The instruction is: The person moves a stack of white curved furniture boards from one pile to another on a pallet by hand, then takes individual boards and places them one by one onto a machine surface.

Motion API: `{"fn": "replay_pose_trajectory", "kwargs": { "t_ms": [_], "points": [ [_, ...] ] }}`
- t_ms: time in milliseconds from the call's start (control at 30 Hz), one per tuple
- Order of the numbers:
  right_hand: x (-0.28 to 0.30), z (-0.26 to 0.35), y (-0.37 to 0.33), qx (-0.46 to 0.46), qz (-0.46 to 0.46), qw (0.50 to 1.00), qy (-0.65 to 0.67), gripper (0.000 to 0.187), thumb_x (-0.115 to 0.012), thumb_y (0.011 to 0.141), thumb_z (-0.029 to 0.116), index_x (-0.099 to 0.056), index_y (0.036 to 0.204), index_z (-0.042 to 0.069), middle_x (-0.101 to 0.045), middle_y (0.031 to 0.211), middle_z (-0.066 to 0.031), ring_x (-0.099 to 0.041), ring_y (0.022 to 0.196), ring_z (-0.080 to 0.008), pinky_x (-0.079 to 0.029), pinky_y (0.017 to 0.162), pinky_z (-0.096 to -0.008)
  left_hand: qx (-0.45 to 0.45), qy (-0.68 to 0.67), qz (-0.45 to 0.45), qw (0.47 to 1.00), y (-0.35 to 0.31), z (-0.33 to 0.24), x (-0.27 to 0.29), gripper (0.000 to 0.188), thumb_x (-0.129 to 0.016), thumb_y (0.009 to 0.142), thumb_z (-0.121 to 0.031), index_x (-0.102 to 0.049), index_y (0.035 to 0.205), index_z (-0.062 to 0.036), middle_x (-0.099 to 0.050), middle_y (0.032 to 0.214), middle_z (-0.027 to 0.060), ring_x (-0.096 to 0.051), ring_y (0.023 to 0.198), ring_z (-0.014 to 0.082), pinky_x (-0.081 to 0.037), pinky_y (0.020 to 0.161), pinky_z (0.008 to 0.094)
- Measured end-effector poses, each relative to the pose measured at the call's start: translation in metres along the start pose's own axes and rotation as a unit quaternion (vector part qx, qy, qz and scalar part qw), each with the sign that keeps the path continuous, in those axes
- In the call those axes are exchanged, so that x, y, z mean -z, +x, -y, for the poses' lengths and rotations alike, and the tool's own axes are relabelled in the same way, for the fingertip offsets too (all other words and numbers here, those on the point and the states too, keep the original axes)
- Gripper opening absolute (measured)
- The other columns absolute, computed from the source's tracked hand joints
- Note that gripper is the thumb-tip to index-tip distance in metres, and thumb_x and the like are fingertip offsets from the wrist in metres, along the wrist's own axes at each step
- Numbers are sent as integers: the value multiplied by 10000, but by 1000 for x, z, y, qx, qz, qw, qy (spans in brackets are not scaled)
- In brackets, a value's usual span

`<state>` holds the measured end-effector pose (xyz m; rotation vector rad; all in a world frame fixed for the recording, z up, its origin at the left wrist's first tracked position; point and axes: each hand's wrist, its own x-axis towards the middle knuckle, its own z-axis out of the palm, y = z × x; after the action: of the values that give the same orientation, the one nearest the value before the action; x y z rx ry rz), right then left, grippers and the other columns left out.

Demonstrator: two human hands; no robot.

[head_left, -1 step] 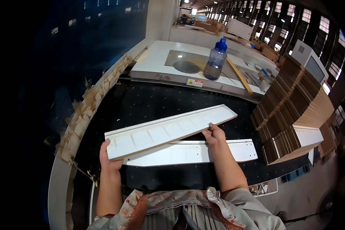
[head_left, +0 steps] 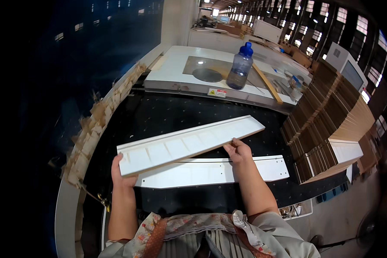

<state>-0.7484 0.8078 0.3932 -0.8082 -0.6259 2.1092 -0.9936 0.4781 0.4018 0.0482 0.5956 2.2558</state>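
Observation:
A long white board (head_left: 189, 144) with a groove along its far edge and several short brownish marks across its face is held up at a slant, its right end farther away. My left hand (head_left: 123, 172) grips its left end, thumb on top. My right hand (head_left: 238, 151) is closed on its near edge, right of the middle, fingers partly hidden beneath. Below it a second white board (head_left: 202, 174) with small drilled holes lies on the black table (head_left: 172, 109). The held board and my right forearm cover parts of it.
A tall stack of boards (head_left: 327, 129) stands at the right. Beyond the black table, a white machine surface (head_left: 172, 64) carries a blue-capped water bottle (head_left: 241, 66) and a yellowish wooden strip (head_left: 267, 84). Ragged strip curtains (head_left: 90, 129) run along the left machine edge.
The held board has shifted very slightly up and left in the view, with both hands still on it. Little else differs.

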Motion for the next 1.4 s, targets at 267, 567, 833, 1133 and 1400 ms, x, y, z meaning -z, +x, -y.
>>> {"fn": "replay_pose_trajectory", "kwargs": {
  "t_ms": [267, 567, 833, 1133, 1400],
  "points": [
    [53, 23, -110, 109, 103, 967, -206, 292, -531, 861, 76, -471, 1128, -24, -617, 948, -177, -630, 784, -239, -518, 709, -306, -368, 316, -176, 857, 174, -42, 6, 283, -521, 852, -160, -577, 1035, 49, -618, 994, 119, -595, 895, 206, -464, 800, 305],
    [187, 28, -176, 341, -323, 707, -529, 352, -567, 817, 59, -484, 1151, -15, -542, 1100, -124, -513, 1043, -217, -382, 926, -309, -371, 809, 171, 423, 235, 95, -81, 389, -677, 702, -206, -600, 1058, -71, -577, 1112, 127, -486, 1118, 285, -381, 947, 394],
    [174, 16, -171, 316, -351, 538, -698, 493, -647, 740, 129, -476, 1180, -14, -495, 1191, -222, -455, 1134, -366, -344, 974, -406, -120, 910, 327, 226, 236, 240, -138, 855, -494, 756, -640, -238, 1397, -134, -146, 1458, 173, -85, 1361, 323, -85, 1069, 534],
    [177, 16, -167, 317, -332, 490, -741, 448, -632, 753, 135, -483, 1153, 0, -500, 1171, -211, -445, 1133, -381, -339, 963, -434, -121, 911, 316, 236, 300, 181, -120, 910, -571, 684, -654, -285, 1381, -143, -195, 1442, 180, -133, 1352, 319, -116, 1084, 471],
    [174, 17, -165, 310, -327, 465, -762, 418, -612, 771, 165, -491, 1132, -5, -501, 1161, -210, -451, 1116, -387, -350, 951, -438, -58, 963, 185, 189, 333, 102, -105, 778, -595, 741, -545, -370, 1310, -64, -285, 1405, 151, -210, 1331, 303, -216, 1056, 497]
  ]
}}
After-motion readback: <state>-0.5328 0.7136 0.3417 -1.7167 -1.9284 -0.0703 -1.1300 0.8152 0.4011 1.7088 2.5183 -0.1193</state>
